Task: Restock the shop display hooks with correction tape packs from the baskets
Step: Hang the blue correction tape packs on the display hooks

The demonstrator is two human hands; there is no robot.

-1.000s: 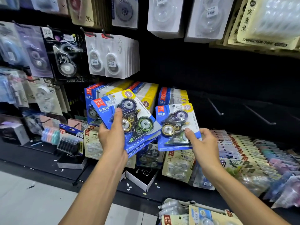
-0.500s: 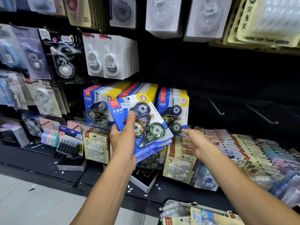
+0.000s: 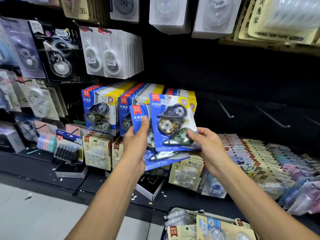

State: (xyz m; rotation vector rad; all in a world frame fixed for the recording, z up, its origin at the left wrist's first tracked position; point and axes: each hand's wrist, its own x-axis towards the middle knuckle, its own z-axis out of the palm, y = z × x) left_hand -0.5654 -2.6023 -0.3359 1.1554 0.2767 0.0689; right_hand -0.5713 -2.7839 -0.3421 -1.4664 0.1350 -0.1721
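Wall: black shop display (image 3: 242,70), blue packs hung on hooks (image 3: 226,111).
Left hand (image 3: 136,144): grips a stack (image 3: 155,161) of packs.
Right hand (image 3: 207,146): pinches front pack (image 3: 171,122) by its lower edge, before the hung rows.

Both hands raised, left hand (image 3: 136,144) and right hand (image 3: 207,146) gripping.

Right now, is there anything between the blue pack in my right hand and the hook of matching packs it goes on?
Nothing visible blocks it. The right hand pinches the blue pack directly in front of the matching hanging packs. The left hand holds its stack lower and to the left, out of that path.
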